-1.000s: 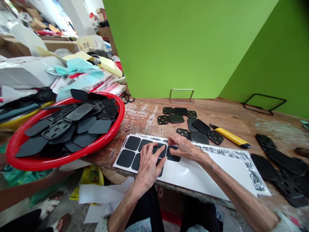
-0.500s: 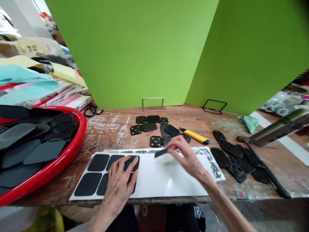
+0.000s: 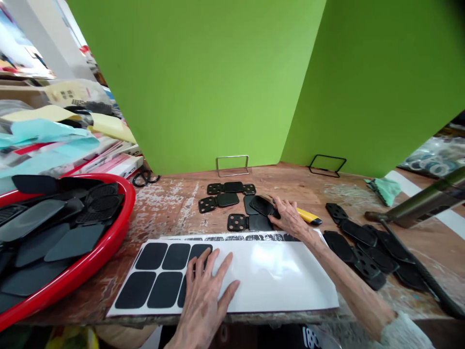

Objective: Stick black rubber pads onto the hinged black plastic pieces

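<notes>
My left hand [image 3: 209, 291] lies with spread fingers on a white sheet [image 3: 283, 281] at the table's front edge. Rows of black rounded-square stickers [image 3: 135, 290] cover the sheet's left part, and my fingers hide some of them. Farther back, my right hand [image 3: 287, 216] has its thumb and fingers closed around the end of a flat black piece [image 3: 262, 205]. Beside it lie another black piece with a holed end [image 3: 237, 222] and similar flat pieces [image 3: 227, 199]. A yellow utility knife [image 3: 308, 216] is partly hidden behind my right hand.
At left stands a red basin [image 3: 127, 213] full of black flat parts. More black pieces [image 3: 358, 232] lie at right, near a metal cylinder [image 3: 425, 198] with a dark rod and a green cloth [image 3: 387, 190]. Green panels [image 3: 203, 87] with wire stands [image 3: 232, 166] close off the back.
My right hand has moved from above the sheet, where it held a small black sticker, back to the black piece. My left hand has slid right and spread its fingers.
</notes>
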